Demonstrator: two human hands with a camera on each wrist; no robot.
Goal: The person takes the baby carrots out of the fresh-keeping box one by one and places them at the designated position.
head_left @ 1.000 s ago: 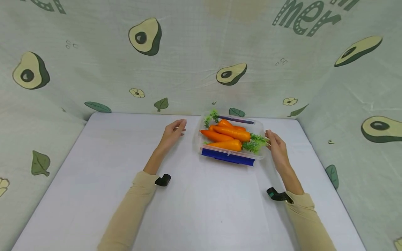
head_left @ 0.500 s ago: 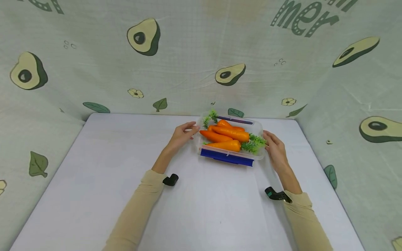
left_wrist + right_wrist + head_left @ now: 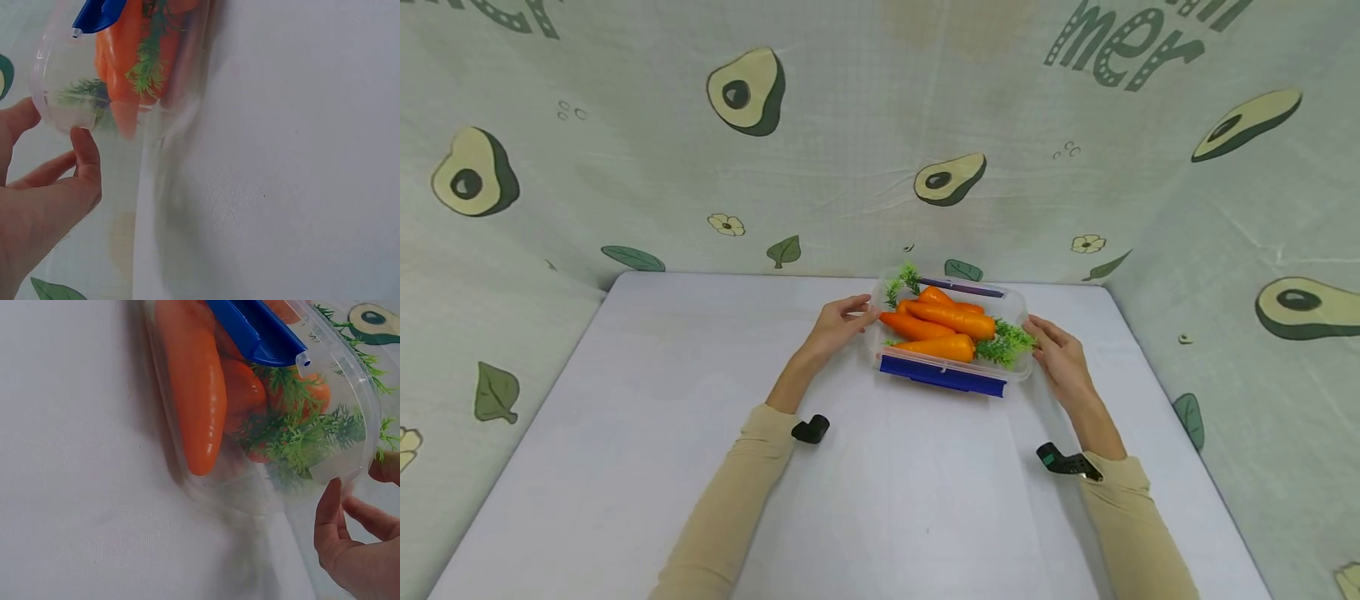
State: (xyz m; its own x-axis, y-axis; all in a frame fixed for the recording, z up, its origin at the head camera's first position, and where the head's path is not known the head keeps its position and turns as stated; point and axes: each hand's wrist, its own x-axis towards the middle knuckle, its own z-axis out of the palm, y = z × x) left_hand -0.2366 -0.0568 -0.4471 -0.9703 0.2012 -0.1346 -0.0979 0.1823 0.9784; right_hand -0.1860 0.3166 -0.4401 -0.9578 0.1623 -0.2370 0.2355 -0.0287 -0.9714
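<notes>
My sleeves (image 3: 722,508) are plain beige, and the devices (image 3: 811,429) on my wrists are black, the right one with a small green patch. I see bright orange carrots (image 3: 951,320) with green fronds (image 3: 1009,343) in a clear, colourless box (image 3: 1017,307) with deep blue clips (image 3: 942,377). My table (image 3: 880,500) is plain white; the pale grey-green cloth (image 3: 850,167) carries yellow-green avocados (image 3: 951,179) with dark pits, green leaves (image 3: 784,252), pale yellow flowers (image 3: 726,224) and white-dotted green lettering (image 3: 1123,48).
</notes>
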